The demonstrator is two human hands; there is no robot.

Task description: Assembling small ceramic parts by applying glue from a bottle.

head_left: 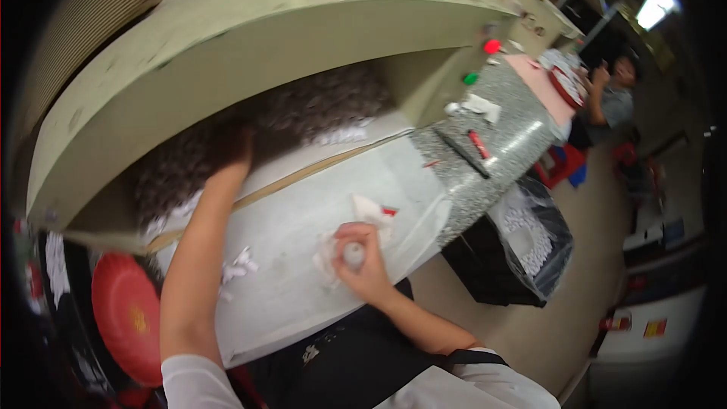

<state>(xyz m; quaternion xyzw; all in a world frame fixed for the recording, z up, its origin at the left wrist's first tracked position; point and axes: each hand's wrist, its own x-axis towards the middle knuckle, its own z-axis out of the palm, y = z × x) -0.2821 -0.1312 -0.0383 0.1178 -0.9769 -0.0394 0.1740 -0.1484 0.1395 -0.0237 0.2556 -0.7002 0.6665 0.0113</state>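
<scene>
My left hand (239, 150) reaches into the long, dark opening of a beige metal housing (303, 30). It is next to a heap of small pale pieces (326, 106) lying in shadow there; its fingers are too dark and blurred to read. My right hand (365, 265) is closed round a small, pale, round-topped object (354, 255), whose kind I cannot make out. Under that hand, a crumpled white cloth or tissue (369, 212) rests on the white sheet (280, 227) covering the worktop. A few loose white pieces (241, 263) lie to its left on the sheet.
A red plastic basin (125, 318) stands at the left. On the speckled grey counter (522, 117) lie a dark bar (462, 153) and a red tool (478, 144). A black bin (485, 265) with a liner holds white pieces. Another person (606, 98) is at the far right.
</scene>
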